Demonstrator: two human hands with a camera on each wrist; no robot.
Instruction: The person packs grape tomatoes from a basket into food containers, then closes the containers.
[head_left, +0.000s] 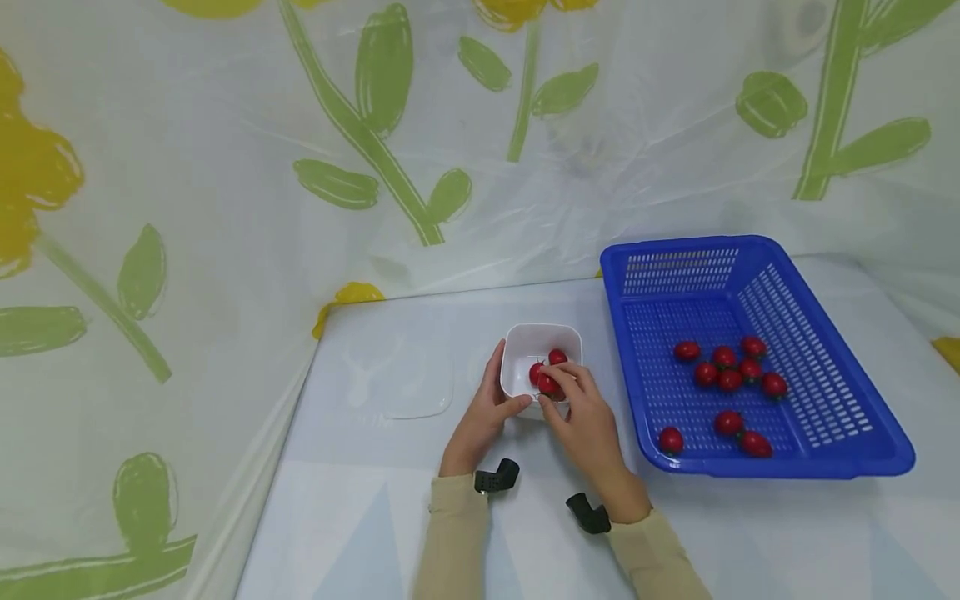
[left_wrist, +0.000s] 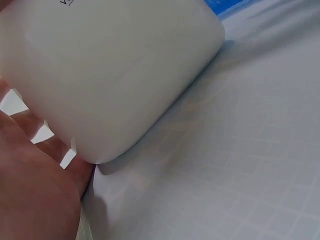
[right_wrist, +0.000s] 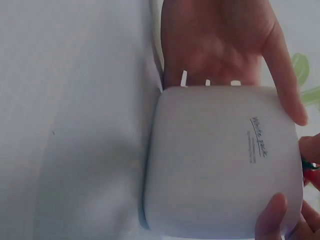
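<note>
A small square white container (head_left: 516, 362) stands on the table, and my left hand (head_left: 480, 421) grips it along its left side, thumb at the near rim. In the right wrist view the side of this container (right_wrist: 225, 165) bears small dark lettering. My right hand (head_left: 588, 421) reaches over the rim from the right and pinches a red cherry tomato (head_left: 549, 385) inside. Two more tomatoes show in there: one on the left (head_left: 536, 372) and one by the far right corner (head_left: 557, 356). In the left wrist view, part of my left hand (left_wrist: 37, 185) lies beside the container wall.
To the right stands a large blue plastic basket (head_left: 626, 350) with slotted sides, with several cherry tomatoes (head_left: 730, 381) scattered on its floor. A clear lid (head_left: 427, 414) lies flat on the table left of the container. A flower-patterned curtain (head_left: 525, 208) hangs behind the table.
</note>
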